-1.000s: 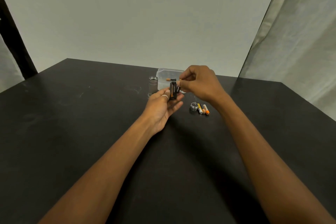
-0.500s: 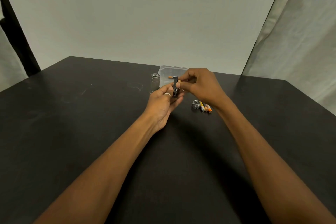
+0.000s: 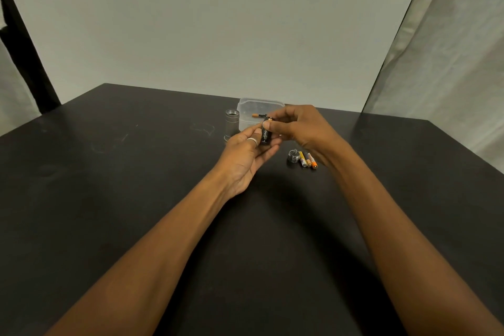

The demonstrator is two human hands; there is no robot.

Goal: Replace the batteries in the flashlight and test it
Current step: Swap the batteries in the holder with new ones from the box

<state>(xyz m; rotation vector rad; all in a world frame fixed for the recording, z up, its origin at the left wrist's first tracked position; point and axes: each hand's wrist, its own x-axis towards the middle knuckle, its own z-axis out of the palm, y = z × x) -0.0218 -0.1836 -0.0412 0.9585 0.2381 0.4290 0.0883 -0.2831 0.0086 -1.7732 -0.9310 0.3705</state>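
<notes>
Flashlight body [image 3: 232, 123], a silver tube, stands upright on the black table [image 3: 109, 172], just left of a clear plastic box [image 3: 259, 101] with one battery [image 3: 257, 115] inside. Nearer, the left hand [image 3: 242, 158] grips the black battery holder [image 3: 265, 136] from below with curled fingers, while the right hand [image 3: 302, 128] pinches its upper end. Right of them lie the tail cap [image 3: 293, 157] and three small batteries [image 3: 308, 159] side by side, just beside it.
</notes>
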